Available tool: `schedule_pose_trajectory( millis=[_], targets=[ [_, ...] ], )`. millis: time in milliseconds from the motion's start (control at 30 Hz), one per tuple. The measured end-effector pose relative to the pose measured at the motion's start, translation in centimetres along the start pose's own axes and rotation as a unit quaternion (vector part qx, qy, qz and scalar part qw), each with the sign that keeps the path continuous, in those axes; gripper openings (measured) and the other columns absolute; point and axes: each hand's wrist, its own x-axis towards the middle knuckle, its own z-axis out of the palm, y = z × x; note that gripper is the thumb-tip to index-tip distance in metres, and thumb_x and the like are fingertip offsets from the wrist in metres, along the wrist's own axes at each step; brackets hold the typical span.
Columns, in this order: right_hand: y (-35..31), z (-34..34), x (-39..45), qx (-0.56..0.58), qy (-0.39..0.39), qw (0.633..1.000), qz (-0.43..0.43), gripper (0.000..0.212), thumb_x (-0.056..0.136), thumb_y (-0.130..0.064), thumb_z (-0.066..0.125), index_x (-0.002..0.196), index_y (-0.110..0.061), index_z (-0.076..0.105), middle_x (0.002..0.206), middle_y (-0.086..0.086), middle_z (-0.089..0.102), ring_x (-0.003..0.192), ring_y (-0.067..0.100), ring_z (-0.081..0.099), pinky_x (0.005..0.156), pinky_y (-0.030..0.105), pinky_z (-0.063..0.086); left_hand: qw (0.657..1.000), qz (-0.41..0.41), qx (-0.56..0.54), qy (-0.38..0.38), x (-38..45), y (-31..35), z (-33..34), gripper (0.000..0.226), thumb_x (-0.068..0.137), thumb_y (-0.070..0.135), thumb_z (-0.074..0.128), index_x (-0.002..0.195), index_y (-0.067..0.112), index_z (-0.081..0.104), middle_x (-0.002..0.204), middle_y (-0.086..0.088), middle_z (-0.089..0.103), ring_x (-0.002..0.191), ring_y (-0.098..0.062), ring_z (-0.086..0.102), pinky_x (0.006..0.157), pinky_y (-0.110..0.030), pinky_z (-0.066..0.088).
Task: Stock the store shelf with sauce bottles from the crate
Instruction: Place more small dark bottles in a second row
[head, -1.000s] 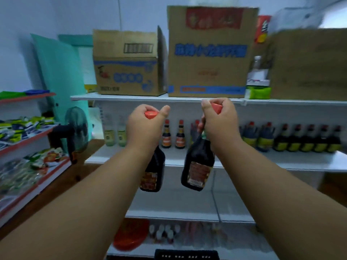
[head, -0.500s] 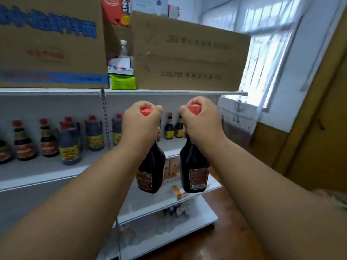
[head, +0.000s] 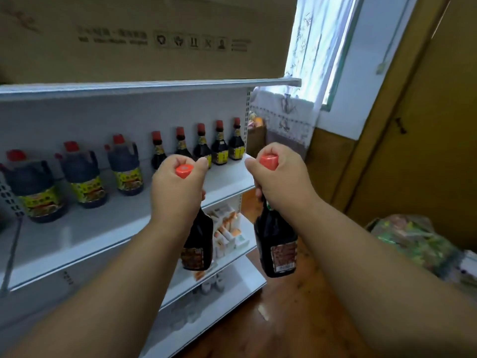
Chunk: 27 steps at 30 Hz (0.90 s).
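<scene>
Hands come first: the left hand [head: 178,188] and right hand [head: 280,180] each grip a dark sauce bottle by its red-capped neck, left bottle [head: 197,241] and right bottle [head: 277,245] hanging just before the shelf [head: 85,229]. Lifting both above the shelf edge, then setting them upright on the bare stretch in front of the row of bottles [head: 200,146] at the back, looks safest.

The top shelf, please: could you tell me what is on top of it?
A large cardboard box sits on the top shelf, filling its visible length. Its contents and anything behind it are hidden.
</scene>
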Motion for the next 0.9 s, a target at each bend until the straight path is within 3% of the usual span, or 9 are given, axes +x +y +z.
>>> schedule_pose_trajectory(
  millis=[133,233,333,433,500,600,733,833,900],
  targets=[
    [5.0,1.2,5.2,-0.003,-0.032,0.999,0.032,0.022,0.085,-0.035,0.063,0.084,-0.015,0.055,0.076,0.019,0.061,0.060,0.027,0.058,0.059,0.047,0.056,0.998,-0.053,0.003,0.026,5.0,-3.0,4.1,0.025,0.078,0.039,0.077,0.099,0.033,0.065,0.093,-0.005,0.068,0.067,-0.020,0.066,0.057,-0.028,0.053],
    [8.5,3.1,9.5,0.019,-0.069,0.997,0.042,0.014,0.076,-0.038,0.052,0.085,-0.026,0.052,0.080,0.012,0.060,0.070,0.029,0.059,0.068,0.055,0.055,0.997,-0.068,0.013,0.041,8.2,-5.6,6.1,0.029,0.079,0.034,0.075,0.105,0.038,0.064,0.106,-0.003,0.066,0.084,-0.021,0.066,0.074,-0.036,0.058],
    [11.6,5.5,13.8,-0.009,-0.111,0.994,-0.006,0.014,0.089,-0.038,0.053,0.100,-0.030,0.048,0.094,0.003,0.061,0.084,0.025,0.063,0.077,0.050,0.055,0.994,-0.066,0.050,0.077,10.8,-7.5,7.6,0.025,0.085,0.027,0.070,0.105,0.039,0.061,0.107,0.002,0.063,0.089,-0.019,0.062,0.082,-0.040,0.057],
    [13.4,7.6,17.8,-0.010,-0.139,0.989,-0.058,0.024,0.093,-0.042,0.058,0.112,-0.030,0.051,0.102,-0.003,0.061,0.089,0.019,0.065,0.078,0.039,0.054,0.984,-0.065,0.101,0.134,13.1,-8.5,8.4,0.017,0.086,0.030,0.069,0.099,0.033,0.060,0.099,0.002,0.062,0.086,-0.020,0.062,0.076,-0.039,0.057],
    [14.0,9.0,19.9,0.037,-0.161,0.985,-0.043,0.023,0.091,-0.041,0.064,0.110,-0.029,0.057,0.098,-0.004,0.063,0.085,0.016,0.067,0.072,0.035,0.055,0.975,-0.062,0.132,0.165,14.5,-8.8,8.6,0.019,0.089,0.032,0.068,0.104,0.028,0.058,0.099,0.004,0.060,0.088,-0.017,0.060,0.072,-0.030,0.052],
    [15.1,11.7,22.2,0.113,-0.180,0.977,0.016,0.015,0.090,-0.034,0.067,0.099,-0.024,0.060,0.085,0.001,0.065,0.076,0.018,0.067,0.062,0.031,0.051,0.965,-0.068,0.178,0.181,16.5,-9.6,8.2,0.020,0.090,0.034,0.067,0.105,0.026,0.057,0.100,0.002,0.062,0.089,-0.017,0.060,0.074,-0.033,0.054],
    [15.9,16.1,24.0,0.110,-0.201,0.973,0.022,0.016,0.091,-0.039,0.064,0.095,-0.028,0.053,0.091,0.002,0.063,0.084,0.020,0.064,0.072,0.035,0.051,0.958,-0.079,0.196,0.195,18.9,-12.1,6.9,0.022,0.091,0.035,0.065,0.106,0.021,0.056,0.096,-0.004,0.065,0.087,-0.020,0.063,0.074,-0.036,0.055],
    [15.6,19.0,25.0,0.089,-0.194,0.977,0.021,0.017,0.092,-0.038,0.063,0.096,-0.028,0.050,0.085,-0.005,0.059,0.077,0.010,0.058,0.066,0.025,0.045,0.960,-0.077,0.191,0.189,20.3,-13.8,6.4,0.017,0.091,0.029,0.065,0.101,0.019,0.055,0.084,0.002,0.060,0.077,-0.012,0.059,0.064,-0.022,0.046],
    [15.6,20.5,25.6,0.096,-0.191,0.977,0.026,0.017,0.093,-0.033,0.062,0.087,-0.029,0.047,0.075,-0.003,0.054,0.069,0.014,0.055,0.059,0.027,0.041,0.963,-0.077,0.190,0.176,21.1,-14.8,6.1,0.015,0.092,0.022,0.064,0.100,0.020,0.051,0.078,0.007,0.056,0.071,-0.005,0.054,0.059,-0.015,0.039]
  ],
)
